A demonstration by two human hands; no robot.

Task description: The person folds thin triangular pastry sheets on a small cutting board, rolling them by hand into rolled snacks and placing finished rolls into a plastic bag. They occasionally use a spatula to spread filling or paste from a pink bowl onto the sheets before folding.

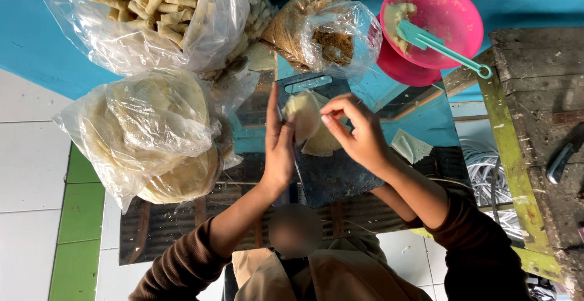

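Observation:
My left hand (278,146) is upright with its fingers straight, and a thin pale wrapper sheet (304,117) lies against its fingertips. My right hand (360,132) curls its fingers at the sheet's right edge, thumb and forefinger pinching it. Both hands hover over a dark cutting board (331,182). A second pale wrapper (322,144) lies flat on the board just under them.
At left is a clear bag of round wrappers (155,130), and behind it a bag of rolled pieces (161,6). A bag of brown filling (331,36) stands behind the board. Stacked pink bowls (447,9) hold paste and a teal spatula (435,42). A worn wooden bench (541,124) stands at right.

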